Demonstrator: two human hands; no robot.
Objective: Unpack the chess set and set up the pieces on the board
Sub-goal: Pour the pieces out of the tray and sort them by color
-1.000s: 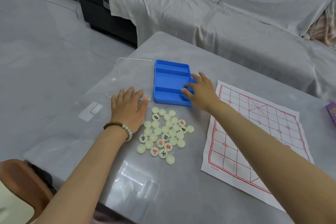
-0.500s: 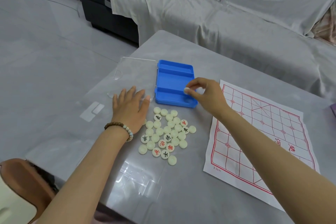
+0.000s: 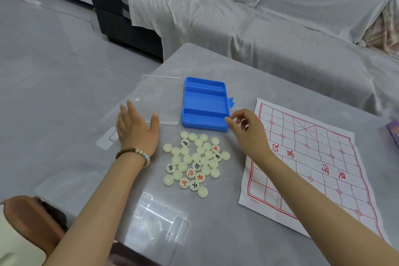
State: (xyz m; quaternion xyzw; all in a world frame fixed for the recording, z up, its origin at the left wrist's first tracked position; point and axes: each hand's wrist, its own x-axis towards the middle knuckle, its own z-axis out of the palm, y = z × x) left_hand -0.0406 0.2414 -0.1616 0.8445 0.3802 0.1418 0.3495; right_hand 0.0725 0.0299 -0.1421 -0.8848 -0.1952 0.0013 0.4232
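A blue plastic box [image 3: 205,101] lies open on the grey table, its three compartments bare, with its clear lid [image 3: 162,97] flat to the left. Several cream round chess pieces [image 3: 195,162] lie in a loose pile in front of the box, some showing red or black characters. The paper board [image 3: 313,157] with red lines lies to the right. My left hand [image 3: 136,129] rests flat and open on the lid's near edge. My right hand [image 3: 246,129] hovers at the box's near right corner, fingertips pinched on a pale chess piece that barely shows.
A sofa under a grey cover [image 3: 280,28] runs behind the table. A purple object [image 3: 394,136] sits at the table's right edge. A clear plastic insert [image 3: 159,220] lies near the front edge. A brown chair back [image 3: 26,222] is at the lower left.
My right hand lifted a pale piece out of the blue box and drew back to the box's near right corner. The left hand slid slightly left on the lid.
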